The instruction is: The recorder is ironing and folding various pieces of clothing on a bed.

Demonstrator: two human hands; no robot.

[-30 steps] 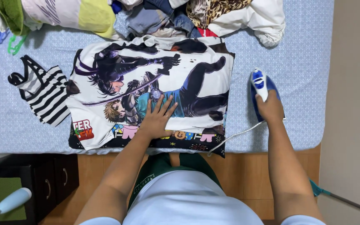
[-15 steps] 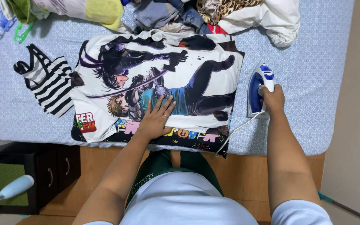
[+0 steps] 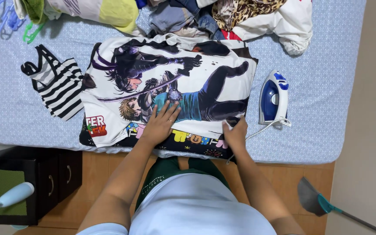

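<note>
A cartoon-printed shirt (image 3: 166,87) is spread flat on a blue bed (image 3: 327,65). The left hand (image 3: 159,124) is pressed open on it; its lower edge is pinched by the right hand (image 3: 235,132). A blue iron (image 3: 273,98) is stood just beside the shirt.

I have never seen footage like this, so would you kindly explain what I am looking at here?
There is no machine: a person wears a camera on the head, looking down at their own two bare hands. They stand at a bed with a pale blue patterned sheet. Spread on it lies a white T-shirt printed with cartoon figures. The left hand lies flat on the shirt; the right hand pinches its lower right edge. Beside it stands a blue and white electric iron, held by nobody. A black and white striped top lies to the left, and a pile of mixed clothes at the far edge.
</note>
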